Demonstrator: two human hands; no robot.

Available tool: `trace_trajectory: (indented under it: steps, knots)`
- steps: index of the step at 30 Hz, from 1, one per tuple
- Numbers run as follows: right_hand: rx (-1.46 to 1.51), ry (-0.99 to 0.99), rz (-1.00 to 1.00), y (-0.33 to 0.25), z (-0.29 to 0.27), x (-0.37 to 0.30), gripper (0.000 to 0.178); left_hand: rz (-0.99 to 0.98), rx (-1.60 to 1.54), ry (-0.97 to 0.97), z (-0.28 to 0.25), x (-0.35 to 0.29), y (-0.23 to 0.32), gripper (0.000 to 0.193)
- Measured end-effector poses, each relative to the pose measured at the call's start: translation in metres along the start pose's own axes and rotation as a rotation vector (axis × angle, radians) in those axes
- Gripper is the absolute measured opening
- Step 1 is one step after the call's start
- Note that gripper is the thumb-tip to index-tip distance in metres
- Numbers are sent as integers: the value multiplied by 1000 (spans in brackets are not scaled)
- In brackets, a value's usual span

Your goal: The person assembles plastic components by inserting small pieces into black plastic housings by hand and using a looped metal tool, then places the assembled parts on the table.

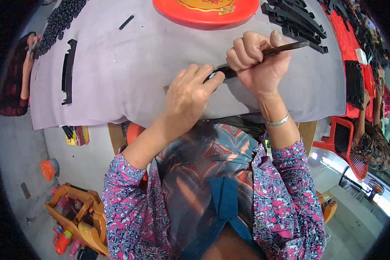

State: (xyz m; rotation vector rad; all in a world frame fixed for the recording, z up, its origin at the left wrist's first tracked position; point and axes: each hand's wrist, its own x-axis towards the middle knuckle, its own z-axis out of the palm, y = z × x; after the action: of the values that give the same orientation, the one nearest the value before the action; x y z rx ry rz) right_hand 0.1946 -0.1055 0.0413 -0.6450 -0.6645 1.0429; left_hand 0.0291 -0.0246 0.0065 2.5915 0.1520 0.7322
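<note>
Nearest, beyond two floral sleeves, a pair of bare hands works above a table covered with pale lilac-grey cloth [121, 93]. The left hand [190, 89] pinches the end of a glossy black piece [228, 71], thumb and fingers closed narrowly on it; the right hand [256, 58], a silver bangle at its wrist, curls its fingers around a slender dark rod [290, 46] whose end juts out to the right. Whether piece and rod are one item, I cannot tell, as the fist hides the join. Both look light, stiff and rather smooth, so they could slip; a firm hold near each end, clear of any edge, seems best. To the left lies a notched black bracket [69, 71], probably rigid plastic, best lifted by its long middle. Farther off rest a short black stick [126, 22], a round red tray [195, 18], stacked black bars [299, 19] at right, and small black pieces [60, 24] heaped at far left.
</note>
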Motion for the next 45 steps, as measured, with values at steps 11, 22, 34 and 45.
trace_trajectory:
  steps: [11,22,34,45]
  knots:
    - [-340,-56,103,5,16,3,56,44,2,6,3,-2,-4,29]
    - [-759,-240,-199,17,5,2,33,62,47,28,5,-1,-6,27]
    - [117,-71,147,-8,-19,11,57,31,78,51,11,-3,0,23]
    - [145,-32,29,-17,-38,-3,49,8,104,70,10,2,1,23]
